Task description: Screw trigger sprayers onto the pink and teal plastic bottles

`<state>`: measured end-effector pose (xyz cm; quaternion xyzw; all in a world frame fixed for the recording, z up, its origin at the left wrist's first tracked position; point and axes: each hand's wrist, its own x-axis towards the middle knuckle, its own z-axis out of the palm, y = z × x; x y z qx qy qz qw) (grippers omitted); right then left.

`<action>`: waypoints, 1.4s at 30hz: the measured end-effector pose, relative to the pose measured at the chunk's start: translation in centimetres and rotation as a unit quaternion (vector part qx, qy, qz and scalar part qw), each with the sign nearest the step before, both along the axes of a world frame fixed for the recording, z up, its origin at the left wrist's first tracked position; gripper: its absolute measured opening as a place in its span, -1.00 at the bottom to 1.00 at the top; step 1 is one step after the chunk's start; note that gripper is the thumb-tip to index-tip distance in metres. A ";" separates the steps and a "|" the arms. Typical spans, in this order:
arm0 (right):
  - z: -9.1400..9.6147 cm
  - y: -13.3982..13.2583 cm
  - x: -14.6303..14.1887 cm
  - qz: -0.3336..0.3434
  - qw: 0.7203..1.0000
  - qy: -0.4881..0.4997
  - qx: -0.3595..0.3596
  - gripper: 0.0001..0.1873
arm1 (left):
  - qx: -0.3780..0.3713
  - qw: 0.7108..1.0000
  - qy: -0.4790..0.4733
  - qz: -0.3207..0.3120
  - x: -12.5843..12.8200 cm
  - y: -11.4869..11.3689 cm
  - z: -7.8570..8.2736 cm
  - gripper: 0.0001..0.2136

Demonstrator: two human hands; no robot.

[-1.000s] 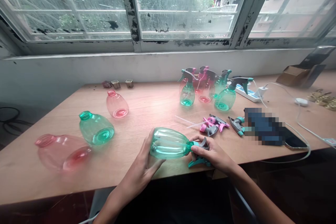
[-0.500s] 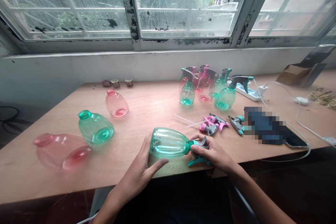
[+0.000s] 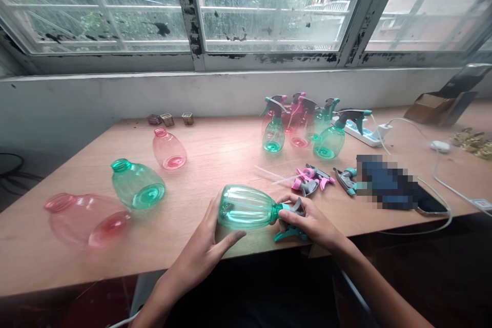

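A green see-through spray bottle (image 3: 248, 208) lies on its side at the near edge of the wooden table (image 3: 215, 159). My left hand (image 3: 209, 243) cups its base end, fingers curled round it. My right hand (image 3: 311, 223) grips the teal and grey trigger head (image 3: 291, 220) at the bottle's neck. Just beyond lie loose trigger heads, pink and grey (image 3: 312, 180) and teal and grey (image 3: 347, 180), with thin dip tubes.
Headless bottles lie at the left: one green (image 3: 137, 185), two pink (image 3: 85, 214) (image 3: 169, 149). Several finished spray bottles (image 3: 303, 128) stand at the back. A phone (image 3: 430, 205), white cables, a power strip (image 3: 363, 136) and a cardboard box (image 3: 434, 107) sit to the right.
My hands and the green bottle hold almost the same place; the left fingers shifted slightly on the bottle's base. The view tipped a little.
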<state>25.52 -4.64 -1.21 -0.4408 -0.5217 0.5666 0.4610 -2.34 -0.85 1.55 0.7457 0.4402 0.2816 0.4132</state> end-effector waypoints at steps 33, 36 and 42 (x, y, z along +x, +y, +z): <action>0.1 0.2 -0.3 -0.001 1.000 0.026 0.018 -0.63 | -0.022 1.000 0.011 -0.011 0.2 0.0 0.6 -0.31; 0.1 0.2 -0.3 -0.002 0.999 0.028 0.016 -0.64 | -0.021 1.000 0.011 -0.010 0.2 0.0 0.6 -0.31; 0.2 0.1 -0.2 -0.002 1.000 0.018 0.011 -0.64 | -0.021 1.000 0.011 -0.009 0.2 0.0 0.6 -0.30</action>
